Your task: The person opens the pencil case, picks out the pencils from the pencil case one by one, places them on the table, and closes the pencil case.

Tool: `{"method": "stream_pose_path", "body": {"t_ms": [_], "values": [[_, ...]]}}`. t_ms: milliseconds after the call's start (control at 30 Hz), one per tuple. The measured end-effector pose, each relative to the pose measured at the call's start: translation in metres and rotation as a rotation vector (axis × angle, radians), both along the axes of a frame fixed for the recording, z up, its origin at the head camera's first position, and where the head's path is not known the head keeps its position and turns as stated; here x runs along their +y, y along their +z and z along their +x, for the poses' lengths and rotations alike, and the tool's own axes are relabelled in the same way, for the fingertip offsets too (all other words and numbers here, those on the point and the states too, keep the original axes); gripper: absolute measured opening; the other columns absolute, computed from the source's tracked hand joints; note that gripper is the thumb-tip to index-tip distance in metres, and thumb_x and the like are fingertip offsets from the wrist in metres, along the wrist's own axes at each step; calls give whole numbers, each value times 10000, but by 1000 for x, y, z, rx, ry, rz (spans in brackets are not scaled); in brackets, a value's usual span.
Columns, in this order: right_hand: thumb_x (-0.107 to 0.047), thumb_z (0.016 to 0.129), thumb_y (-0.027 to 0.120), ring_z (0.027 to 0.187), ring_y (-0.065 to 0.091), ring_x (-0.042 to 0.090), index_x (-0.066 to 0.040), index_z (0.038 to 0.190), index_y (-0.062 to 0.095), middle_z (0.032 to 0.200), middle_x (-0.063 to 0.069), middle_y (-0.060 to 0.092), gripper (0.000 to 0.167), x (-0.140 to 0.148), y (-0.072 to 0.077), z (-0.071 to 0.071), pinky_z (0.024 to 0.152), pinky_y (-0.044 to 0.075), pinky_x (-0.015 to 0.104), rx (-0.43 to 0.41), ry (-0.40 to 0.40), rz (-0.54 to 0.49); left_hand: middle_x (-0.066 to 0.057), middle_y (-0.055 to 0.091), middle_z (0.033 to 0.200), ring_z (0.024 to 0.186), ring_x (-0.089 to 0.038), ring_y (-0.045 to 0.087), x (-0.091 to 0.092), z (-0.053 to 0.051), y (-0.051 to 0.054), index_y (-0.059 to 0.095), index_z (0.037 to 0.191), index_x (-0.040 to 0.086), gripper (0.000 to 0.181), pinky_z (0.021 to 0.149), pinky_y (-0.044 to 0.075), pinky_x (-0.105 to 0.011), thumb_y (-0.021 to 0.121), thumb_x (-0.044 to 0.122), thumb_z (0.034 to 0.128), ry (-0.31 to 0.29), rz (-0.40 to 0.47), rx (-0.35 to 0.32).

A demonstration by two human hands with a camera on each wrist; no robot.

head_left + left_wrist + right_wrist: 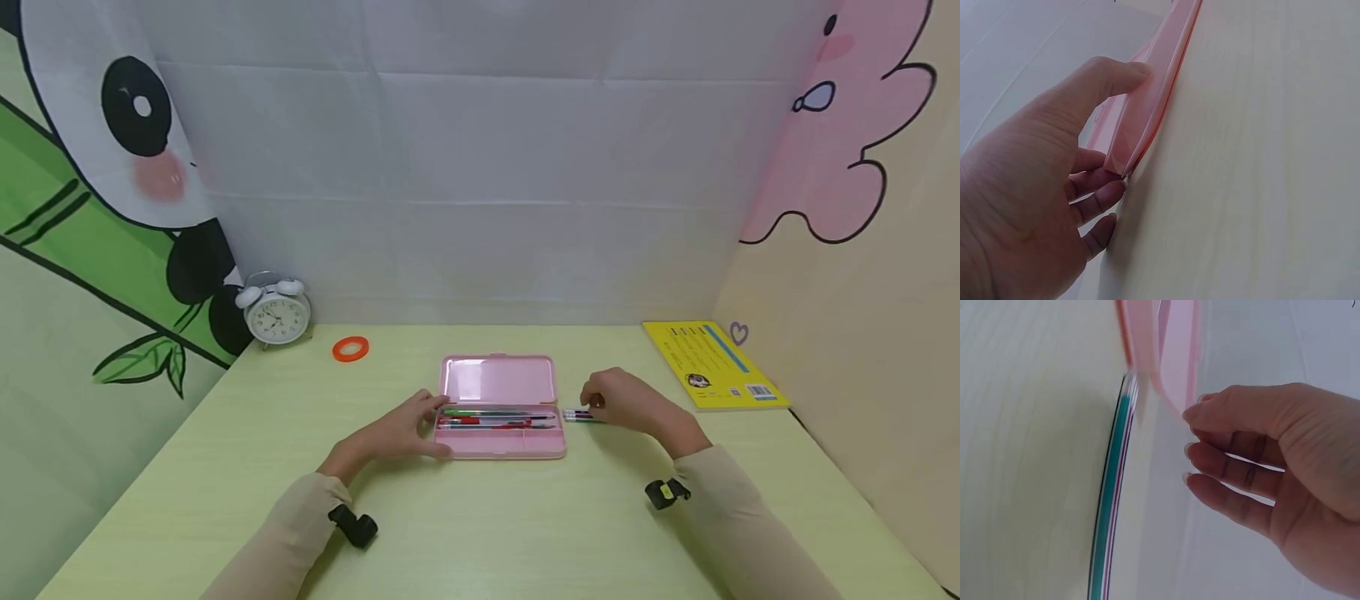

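An open pink pencil case (510, 448) lies on the table with several pens (495, 423) in its tray, its lid tilted back. The left hand (408, 427) grips the case's left end. In the left wrist view, this hand's (1041, 169) thumb presses on the pink case (1147, 94) and its fingers bend round the corner. The right hand (633, 407) hovers over pens (577, 415) lying just right of the case. In the right wrist view, the right hand's (1272, 456) fingers are loosely bent with nothing visible between them, beside the teal-striped pens (1110, 487).
A white alarm clock (277, 319) stands at the back left, with an orange ring (350, 349) beside it. A yellow book (716, 367) lies at the back right. A light cloth wall (480, 167) closes off the table's back edge.
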State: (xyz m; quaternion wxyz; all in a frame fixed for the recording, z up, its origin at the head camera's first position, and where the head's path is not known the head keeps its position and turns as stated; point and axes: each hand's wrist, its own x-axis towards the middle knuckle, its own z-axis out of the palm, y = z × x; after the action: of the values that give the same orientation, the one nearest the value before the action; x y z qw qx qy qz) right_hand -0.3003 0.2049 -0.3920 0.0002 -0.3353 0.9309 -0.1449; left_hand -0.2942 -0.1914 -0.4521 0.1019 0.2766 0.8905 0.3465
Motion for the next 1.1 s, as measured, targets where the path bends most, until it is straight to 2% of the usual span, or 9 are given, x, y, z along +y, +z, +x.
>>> {"method": "stream_pose_path", "body": {"t_ms": [233,400,567,767,933,1100], "values": [[10,866,741,723,528,127,-30,964,761,815,-32,635,107,-37,6,2,679,496,259,-21,57,-44,-44,472,1209,1201,-268,489,4,0,3,416,1504,43,905,991,414,-483,825,427,793,-11,-3,-4],[18,863,745,735,535,139,-42,933,763,815,-25,634,94,-59,0,-3,699,498,261,-28,76,-41,-40,472,1213,1198,-257,494,5,-1,3,414,1505,40,906,996,413,-474,825,423,793,-14,-4,3],[20,894,702,736,547,142,-56,925,754,819,-15,639,97,-73,-9,-9,708,499,262,-69,77,-24,-36,468,1210,1196,-250,490,3,-2,2,411,1503,31,908,987,408,-465,826,418,794,-16,-7,10],[31,914,652,724,558,140,-43,910,740,814,14,655,114,-85,-10,-9,720,507,280,-71,85,-18,-34,469,1207,1196,-260,488,1,-1,4,407,1506,31,919,991,412,-483,826,429,791,1,-12,3],[46,911,634,679,538,135,-40,880,738,756,-14,615,138,-92,-11,-8,679,495,267,-52,55,20,-44,469,1199,1188,-274,492,0,1,5,409,1501,15,915,998,411,-484,829,412,791,0,-10,5],[52,910,629,675,543,136,-67,865,750,739,-38,608,175,-96,-12,-4,674,486,256,-82,7,33,-41,470,1196,1188,-266,495,-1,1,3,414,1500,18,907,997,408,-480,830,404,792,-8,-2,7]]}}
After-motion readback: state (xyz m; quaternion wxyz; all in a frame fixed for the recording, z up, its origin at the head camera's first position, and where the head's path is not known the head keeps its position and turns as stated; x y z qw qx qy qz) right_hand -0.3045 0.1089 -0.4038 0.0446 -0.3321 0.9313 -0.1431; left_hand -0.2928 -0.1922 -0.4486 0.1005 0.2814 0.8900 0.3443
